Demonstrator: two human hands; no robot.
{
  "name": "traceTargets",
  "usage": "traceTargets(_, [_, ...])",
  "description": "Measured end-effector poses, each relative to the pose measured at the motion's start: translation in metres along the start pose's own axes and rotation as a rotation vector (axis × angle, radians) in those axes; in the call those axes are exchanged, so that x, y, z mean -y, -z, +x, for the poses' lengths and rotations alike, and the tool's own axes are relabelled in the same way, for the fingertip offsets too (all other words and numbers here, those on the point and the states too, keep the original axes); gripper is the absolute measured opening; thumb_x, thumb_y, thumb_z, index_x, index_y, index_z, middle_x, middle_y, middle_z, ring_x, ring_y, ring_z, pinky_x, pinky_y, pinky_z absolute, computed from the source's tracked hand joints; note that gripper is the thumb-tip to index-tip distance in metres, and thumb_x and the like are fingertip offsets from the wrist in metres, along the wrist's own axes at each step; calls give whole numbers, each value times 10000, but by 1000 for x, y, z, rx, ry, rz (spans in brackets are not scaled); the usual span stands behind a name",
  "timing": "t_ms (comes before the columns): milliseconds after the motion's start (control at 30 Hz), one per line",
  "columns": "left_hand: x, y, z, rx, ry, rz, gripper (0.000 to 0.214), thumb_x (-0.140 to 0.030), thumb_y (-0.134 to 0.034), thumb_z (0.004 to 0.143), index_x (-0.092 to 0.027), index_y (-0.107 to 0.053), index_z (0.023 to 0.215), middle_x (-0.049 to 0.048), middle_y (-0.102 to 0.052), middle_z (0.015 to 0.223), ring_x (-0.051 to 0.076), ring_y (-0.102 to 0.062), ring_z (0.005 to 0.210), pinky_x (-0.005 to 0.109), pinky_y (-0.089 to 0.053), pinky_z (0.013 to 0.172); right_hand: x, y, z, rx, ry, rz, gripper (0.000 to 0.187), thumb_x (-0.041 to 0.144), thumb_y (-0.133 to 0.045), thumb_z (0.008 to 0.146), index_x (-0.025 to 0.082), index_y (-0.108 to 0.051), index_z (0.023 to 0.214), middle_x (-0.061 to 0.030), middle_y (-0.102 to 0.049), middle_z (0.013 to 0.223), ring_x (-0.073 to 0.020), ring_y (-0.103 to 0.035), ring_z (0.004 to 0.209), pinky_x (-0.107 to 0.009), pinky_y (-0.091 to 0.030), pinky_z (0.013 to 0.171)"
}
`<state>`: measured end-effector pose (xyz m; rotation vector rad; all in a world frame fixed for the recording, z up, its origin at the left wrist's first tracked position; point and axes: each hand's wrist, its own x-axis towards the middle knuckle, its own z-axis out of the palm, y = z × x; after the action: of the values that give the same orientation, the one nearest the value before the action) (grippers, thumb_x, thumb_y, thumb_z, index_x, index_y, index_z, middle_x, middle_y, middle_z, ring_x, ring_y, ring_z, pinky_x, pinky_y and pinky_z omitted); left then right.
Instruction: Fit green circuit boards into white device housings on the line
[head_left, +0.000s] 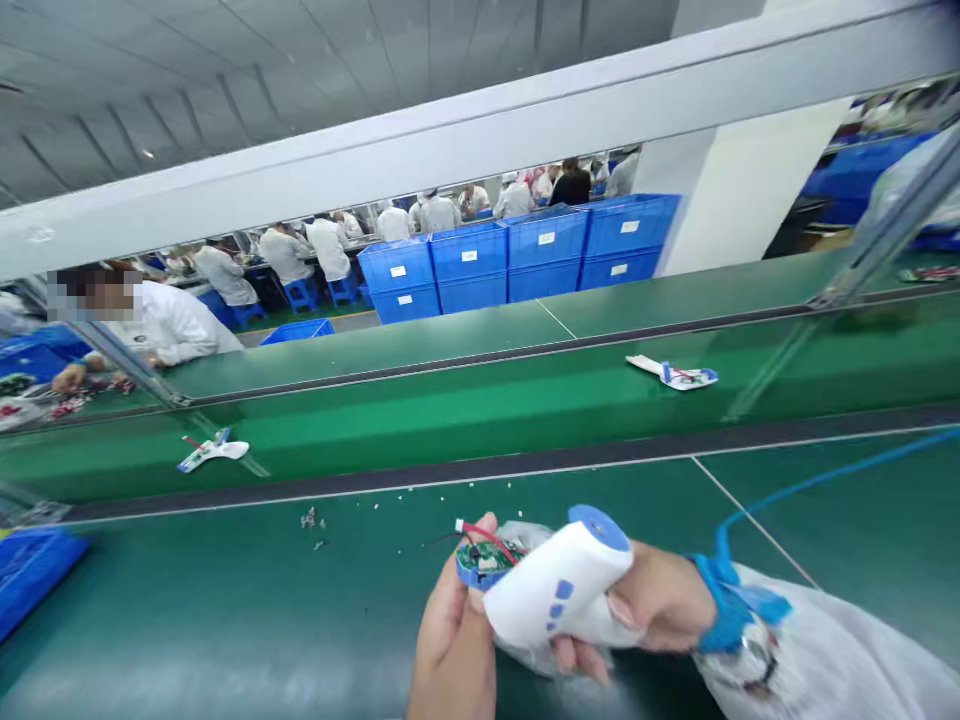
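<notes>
Nearest, at lower centre of the head view: white device shell (555, 590), clasped by the right hand (656, 600); just left, green circuit board (484, 560) with red lead (487, 534), held in the left hand (454, 630). Probably light and stiff, slick on the shell, fragile at board and lead; best taken by the shell's sides or the board's blue rim (468, 577). Partly hidden: right fingers, behind the shell. Cut off at the bottom edge: left wrist. Hard to make out: any join between shell and board, and the translucent film (534, 658) underneath.

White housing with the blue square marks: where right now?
Head view, low and just right of centre: the white housing is in the right hand, immediately right of the green circuit board in the left hand.
</notes>
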<state>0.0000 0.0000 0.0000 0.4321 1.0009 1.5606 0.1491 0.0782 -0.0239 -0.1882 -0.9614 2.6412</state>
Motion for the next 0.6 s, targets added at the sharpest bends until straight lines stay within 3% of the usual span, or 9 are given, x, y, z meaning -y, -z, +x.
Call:
traceTargets(133, [-3,-6,-19,-31,61,11,537,-372,-845,557,-229,-702,1054,64,-756,886,221,-704,733,274,-542,607,-20,-18,-12,4,21,113,446,422,-761,591,49,-677,821,-121,-702,768,-101,-575,463,-201,-430,485])
traceTargets(233, [-7,-8,-24,47,-25,-50,494,-376,-849,552,-238,-719,1009,51,-752,894,206,-699,794,265,-535,698,-39,-30,-20,-54,-16,181,418,432,-734,570,62,-674,755,-117,-689,715,-122,-582,486,-196,-396,461])
traceTargets(400, [-9,8,-16,199,-214,-31,380,-396,-815,600,-220,-716,922,38,-722,805,177,-672,715,255,-526,683,-61,-36,-19,-401,35,81,443,544,-670,623,123,-667,762,-62,-643,649,-161,-588,586,-270,-448,596])
traceTargets(533, [-8,18,-17,256,-305,115,388,-434,-806,596,-194,-706,884,26,-675,742,131,-606,633,196,-491,591,-39,-42,-14,-797,218,-316,375,518,-661,686,153,-662,771,-57,-647,749,-198,-601,737,-310,-463,686])
traceTargets(600, [-9,15,-23,237,-299,177,423,-482,-815,553,-193,-709,843,14,-660,708,119,-583,602,179,-474,559,-22,-53,-16,-883,375,-569,267,431,-648,733,169,-660,776,-53,-650,789,-196,-602,776,-298,-468,703])
